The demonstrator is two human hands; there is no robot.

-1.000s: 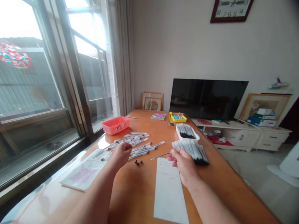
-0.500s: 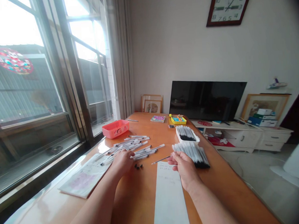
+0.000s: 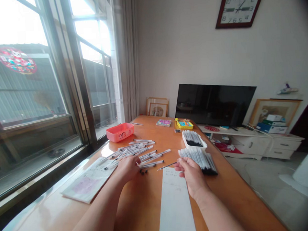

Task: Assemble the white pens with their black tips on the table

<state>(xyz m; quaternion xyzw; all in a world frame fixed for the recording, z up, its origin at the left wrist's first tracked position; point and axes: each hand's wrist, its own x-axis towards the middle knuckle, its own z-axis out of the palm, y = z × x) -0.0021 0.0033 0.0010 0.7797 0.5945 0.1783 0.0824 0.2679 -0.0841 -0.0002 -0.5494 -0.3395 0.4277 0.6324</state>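
While holding thin refill (image 3: 167, 165) near top edge of paper strip (image 3: 176, 207): keep level, tip leftward, grip light.
Right hand (image 3: 191, 172): thumb and fingers pinched closed on refill's rear end.
Left hand (image 3: 128, 168): fingers curled low at loose pens (image 3: 136, 150); hold hidden, impossible to say; best kept off black plugs (image 3: 142, 173) alongside.
Clear tubes (image 3: 201, 159): just beyond right hand; avoid nudging.

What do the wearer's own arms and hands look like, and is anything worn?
The left forearm and right forearm are bare, with no sleeve in view. The left hand and right hand are ungloved. No watch, bracelet or cable shows; whether there are rings is unclear.
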